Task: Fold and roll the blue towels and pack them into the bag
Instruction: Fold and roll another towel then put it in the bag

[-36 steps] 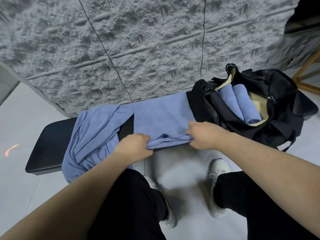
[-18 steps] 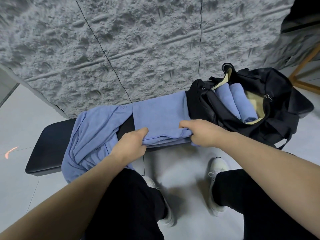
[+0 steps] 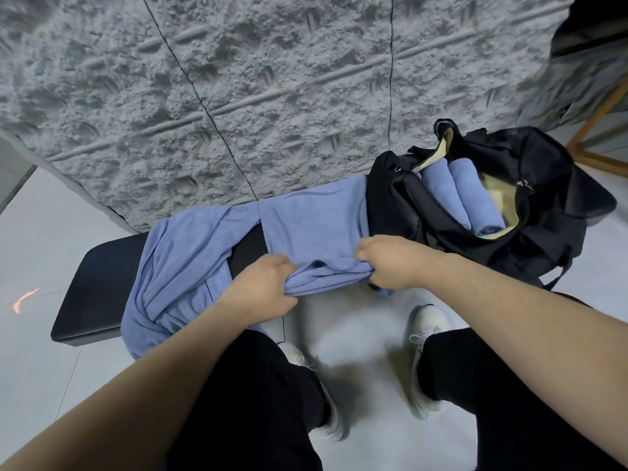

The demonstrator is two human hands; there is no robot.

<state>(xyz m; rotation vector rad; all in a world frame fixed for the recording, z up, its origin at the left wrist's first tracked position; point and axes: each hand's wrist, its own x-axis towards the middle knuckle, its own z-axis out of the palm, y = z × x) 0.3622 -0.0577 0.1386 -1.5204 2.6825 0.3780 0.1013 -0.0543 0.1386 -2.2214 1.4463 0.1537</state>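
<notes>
From the head camera we look down on a black bench (image 3: 102,277) set against a rough grey wall (image 3: 238,79). A folded blue towel (image 3: 312,229) lies across the bench, its near edge rolled into a thick bundle. Our left hand (image 3: 261,290) curls its fingers round the left end of that roll; our right hand (image 3: 390,263) curls round the right end, so both grip the towel. A second, crumpled towel (image 3: 176,266) drapes over the bench to the left, touching the first. To the right the black bag (image 3: 530,205) stands open, with two rolled towels (image 3: 458,198) side by side inside. Our white shoes (image 3: 424,334) rest on the pale floor (image 3: 34,232).
</notes>
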